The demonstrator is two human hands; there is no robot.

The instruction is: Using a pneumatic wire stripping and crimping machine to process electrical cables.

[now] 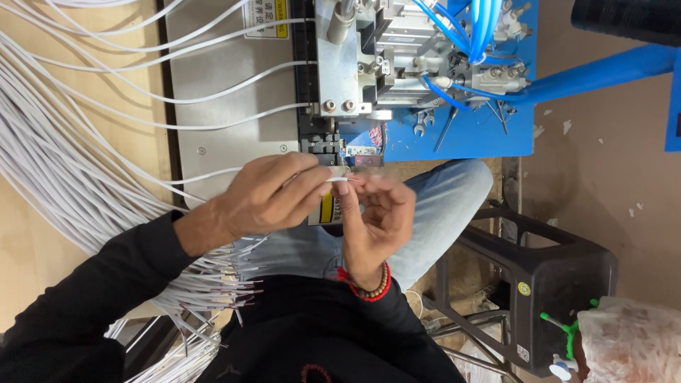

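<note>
My left hand and my right hand meet just below the machine's front. Between their fingertips they pinch the stripped end of a thin white cable, which shows thin coloured wire tips. My right wrist wears a red and brown bead bracelet. The cable end sits right under the small black jaw block of the metal crimping machine.
A big bundle of white cables runs down the left over a wooden bench, its stripped ends lying by my lap. A blue plate holds wrenches and blue air hoses. A black plastic stool stands at right beside a plastic bag.
</note>
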